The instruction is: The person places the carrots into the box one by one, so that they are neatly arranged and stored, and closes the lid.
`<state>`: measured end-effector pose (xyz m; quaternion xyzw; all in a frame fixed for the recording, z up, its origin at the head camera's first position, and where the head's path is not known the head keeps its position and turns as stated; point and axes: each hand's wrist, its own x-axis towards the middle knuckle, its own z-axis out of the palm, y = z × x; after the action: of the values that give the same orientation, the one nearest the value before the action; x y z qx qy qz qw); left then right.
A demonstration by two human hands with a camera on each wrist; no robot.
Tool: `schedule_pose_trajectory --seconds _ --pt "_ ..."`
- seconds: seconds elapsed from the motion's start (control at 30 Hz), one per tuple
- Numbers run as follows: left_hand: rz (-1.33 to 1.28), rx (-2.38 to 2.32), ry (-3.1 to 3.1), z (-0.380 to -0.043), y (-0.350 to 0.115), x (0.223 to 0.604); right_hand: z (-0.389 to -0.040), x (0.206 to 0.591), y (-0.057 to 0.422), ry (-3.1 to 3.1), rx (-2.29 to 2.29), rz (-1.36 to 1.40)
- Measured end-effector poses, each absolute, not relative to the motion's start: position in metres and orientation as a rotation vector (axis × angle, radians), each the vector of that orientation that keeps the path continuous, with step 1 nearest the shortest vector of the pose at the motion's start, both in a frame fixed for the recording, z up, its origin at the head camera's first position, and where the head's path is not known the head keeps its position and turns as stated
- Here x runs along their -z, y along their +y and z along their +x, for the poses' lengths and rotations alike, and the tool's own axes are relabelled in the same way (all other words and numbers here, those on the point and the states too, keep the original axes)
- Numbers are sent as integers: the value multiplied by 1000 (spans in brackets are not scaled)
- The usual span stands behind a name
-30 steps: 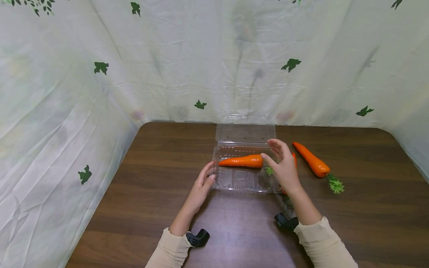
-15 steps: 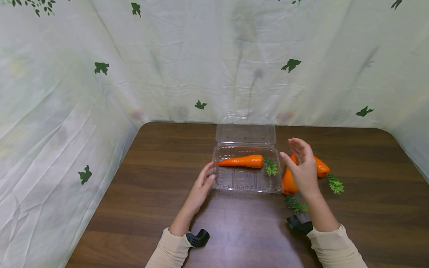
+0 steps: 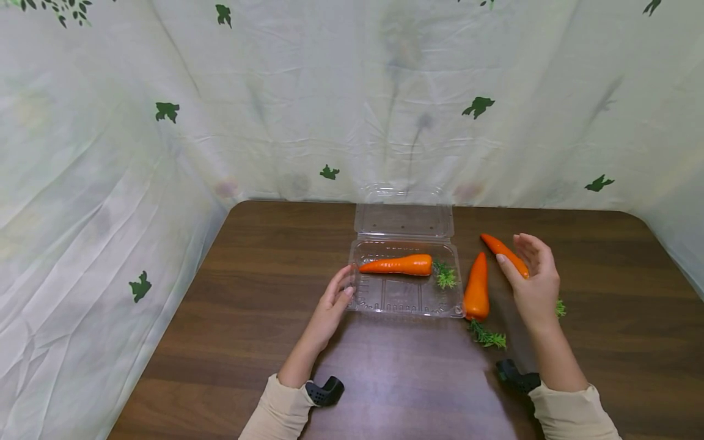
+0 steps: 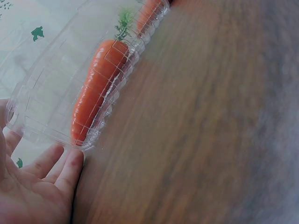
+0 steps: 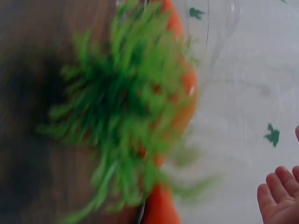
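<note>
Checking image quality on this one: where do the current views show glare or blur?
Head: mostly clear, with a pale sheen on the near part of the table; left wrist: carrot fairly clear with small bright highlights, table blurry towards the right; right wrist: green leaves heavily blurred.

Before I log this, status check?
Left hand touching clear container, one carrot inside. Right hand empty, near outer carrot. Third carrot between right hand and container.
</note>
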<state>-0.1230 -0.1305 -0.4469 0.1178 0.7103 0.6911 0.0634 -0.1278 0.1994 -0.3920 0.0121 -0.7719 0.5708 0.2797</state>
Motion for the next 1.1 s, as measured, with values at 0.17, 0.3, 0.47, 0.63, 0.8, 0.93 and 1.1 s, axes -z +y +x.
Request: schedule_pose_trajectory --seconds 0.17,0.3,0.47,0.63,0.8,0.93,1.1 --pt "356 -2083 2150 -123 -131 447 -128 401 214 -2041 -1526 -21" --pt "353 -2084 2152 -123 -131 447 -130 408 222 -2005 -1536 -50" --pt "354 -2094 2143 -122 -131 447 -134 426 235 -2018 -1505 -128" --pt "355 -2096 2147 -122 -131 447 -134 436 242 -2049 -1456 -181" --pt "351 -2098 2150 -122 -131 447 -135 442 249 -2084 -1399 -239" --pt "355 -2100 2144 -123 -131 448 -134 445 255 -2126 -1317 -293" --pt "356 -2104 2140 -123 -131 448 -132 449 260 -2205 -1272 -394"
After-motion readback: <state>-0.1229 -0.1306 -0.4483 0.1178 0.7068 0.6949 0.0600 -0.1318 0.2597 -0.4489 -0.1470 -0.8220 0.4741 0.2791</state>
